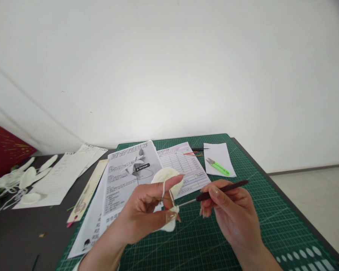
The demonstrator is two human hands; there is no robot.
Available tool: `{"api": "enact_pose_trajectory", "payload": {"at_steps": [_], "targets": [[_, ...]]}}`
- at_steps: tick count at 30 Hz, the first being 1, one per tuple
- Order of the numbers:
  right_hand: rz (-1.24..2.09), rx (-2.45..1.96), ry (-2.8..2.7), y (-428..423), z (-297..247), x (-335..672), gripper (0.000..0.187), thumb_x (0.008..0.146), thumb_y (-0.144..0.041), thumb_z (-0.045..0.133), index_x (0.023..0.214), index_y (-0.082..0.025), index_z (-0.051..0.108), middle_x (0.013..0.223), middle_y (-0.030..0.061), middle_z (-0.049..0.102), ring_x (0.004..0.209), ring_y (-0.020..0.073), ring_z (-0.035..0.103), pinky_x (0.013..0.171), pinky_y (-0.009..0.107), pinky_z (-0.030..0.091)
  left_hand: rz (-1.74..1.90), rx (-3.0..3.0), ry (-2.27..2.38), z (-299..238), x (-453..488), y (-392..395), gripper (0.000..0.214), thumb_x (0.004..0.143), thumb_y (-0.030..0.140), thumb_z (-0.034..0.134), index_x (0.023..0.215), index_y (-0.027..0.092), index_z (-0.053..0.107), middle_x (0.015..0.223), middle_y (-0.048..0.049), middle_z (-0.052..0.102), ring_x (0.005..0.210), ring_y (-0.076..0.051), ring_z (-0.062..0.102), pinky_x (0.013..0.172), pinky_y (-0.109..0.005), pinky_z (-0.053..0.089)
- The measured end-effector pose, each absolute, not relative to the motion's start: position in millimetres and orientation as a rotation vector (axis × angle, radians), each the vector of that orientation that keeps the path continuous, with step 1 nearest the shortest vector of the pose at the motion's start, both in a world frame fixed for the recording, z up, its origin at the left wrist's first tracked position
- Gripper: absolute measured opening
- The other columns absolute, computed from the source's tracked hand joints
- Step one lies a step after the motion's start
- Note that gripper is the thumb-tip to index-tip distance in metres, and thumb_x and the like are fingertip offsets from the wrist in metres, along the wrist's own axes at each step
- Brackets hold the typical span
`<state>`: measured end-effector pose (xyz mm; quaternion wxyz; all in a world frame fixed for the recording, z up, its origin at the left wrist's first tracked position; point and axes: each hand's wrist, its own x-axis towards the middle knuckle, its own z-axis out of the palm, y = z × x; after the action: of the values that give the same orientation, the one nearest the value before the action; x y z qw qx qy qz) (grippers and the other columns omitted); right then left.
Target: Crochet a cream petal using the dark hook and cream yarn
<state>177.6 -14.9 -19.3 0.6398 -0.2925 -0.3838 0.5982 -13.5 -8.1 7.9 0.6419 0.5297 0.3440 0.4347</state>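
My left hand (148,210) pinches a small white crocheted piece (169,225) between thumb and fingers. White yarn (163,191) loops over its raised index finger. In my right hand (231,210) is a crochet hook (223,190) with a dark brown handle, held like a pen. The hook's metal shaft points left and its tip meets the top edge of the crocheted piece; the very tip is hidden in the stitches. Behind my left hand a ball of white yarn (167,175) rests on the printed sheets, partly covered by the fingers.
A green cutting mat (260,210) lies under printed pattern sheets (121,177). Green thread snips (218,166) rest on white paper (219,150) at the back right. To the left are a ruler (87,191), more sheets (60,177) and several white crocheted petals (27,177). A white wall (169,75) stands behind.
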Motion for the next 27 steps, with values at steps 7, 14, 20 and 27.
{"api": "enact_pose_trajectory", "payload": {"at_steps": [7,14,20,27], "targets": [[1.196,-0.549,-1.087,-19.4,-22.0,182.5,0.009,0.083,-0.018,0.065,0.087,-0.019,0.074,0.068,0.0031,0.068,0.059,0.0155,0.064,0.053,0.028,0.052,1.005,1.232,0.719,3.8,-15.8,-6.1,0.052,0.071,0.009,0.072,0.118,0.03,0.066,0.061,0.0014,0.06,0.061,-0.014,0.062,0.062,-0.024,0.048],[0.995,-0.505,-1.303,-22.1,-20.8,186.2,0.014,0.085,-0.012,0.061,0.091,-0.018,0.072,0.076,0.0039,0.071,0.067,0.0148,0.065,0.06,0.027,0.053,0.97,1.242,0.681,-1.9,-19.4,-5.9,0.052,0.075,0.009,0.07,0.121,0.033,0.063,0.07,0.0024,0.055,0.067,-0.012,0.061,0.068,-0.024,0.05],[0.736,-0.531,-1.476,-26.3,-12.9,186.5,0.024,0.079,-0.002,0.061,0.095,-0.015,0.071,0.08,0.0058,0.073,0.068,0.0165,0.068,0.056,0.028,0.056,1.075,1.407,0.739,-2.2,-17.9,-7.9,0.058,0.078,0.008,0.066,0.127,0.039,0.057,0.069,0.0031,0.054,0.069,-0.012,0.059,0.071,-0.023,0.048],[0.28,-0.611,-1.743,-35.3,-17.0,185.0,0.033,0.077,-0.001,0.062,0.106,-0.016,0.067,0.085,0.0063,0.076,0.071,0.0181,0.072,0.06,0.027,0.06,1.309,1.546,0.884,-2.1,-10.0,-11.0,0.061,0.077,0.005,0.065,0.128,0.038,0.056,0.071,0.0035,0.054,0.072,-0.011,0.054,0.069,-0.019,0.045]]}}
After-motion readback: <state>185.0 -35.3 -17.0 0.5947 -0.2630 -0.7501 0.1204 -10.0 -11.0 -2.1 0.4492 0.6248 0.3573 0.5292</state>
